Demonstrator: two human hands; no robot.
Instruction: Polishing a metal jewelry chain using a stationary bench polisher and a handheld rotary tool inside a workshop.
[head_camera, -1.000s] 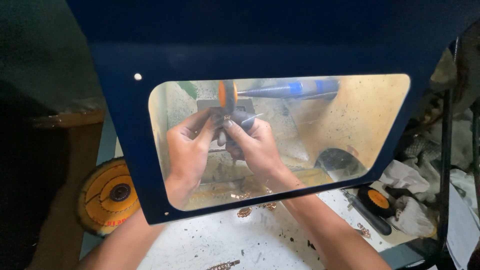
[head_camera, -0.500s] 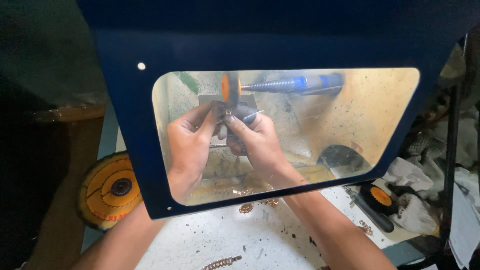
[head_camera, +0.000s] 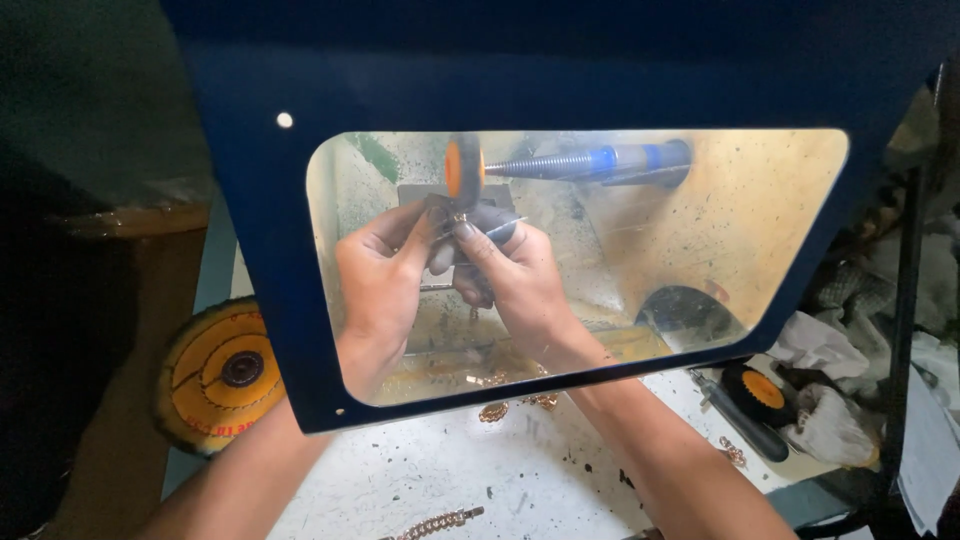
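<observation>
Behind the dark blue shield's clear window (head_camera: 700, 230), at centre frame, both hands pinch one small metal piece (head_camera: 462, 217) up against the orange polishing wheel (head_camera: 458, 168) on its spindle (head_camera: 590, 162). The left hand (head_camera: 380, 275) and right hand (head_camera: 515, 275) are clenched around it, fingertips touching. Chain pieces (head_camera: 432, 523) lie on the white tabletop (head_camera: 480, 470) at lower frame.

Glossy blue shield (head_camera: 250, 260), threaded metal spindle (head_camera: 545, 163)

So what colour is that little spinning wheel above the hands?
The wheel has an orange centre with a dark rim, seen in the head view.
</observation>
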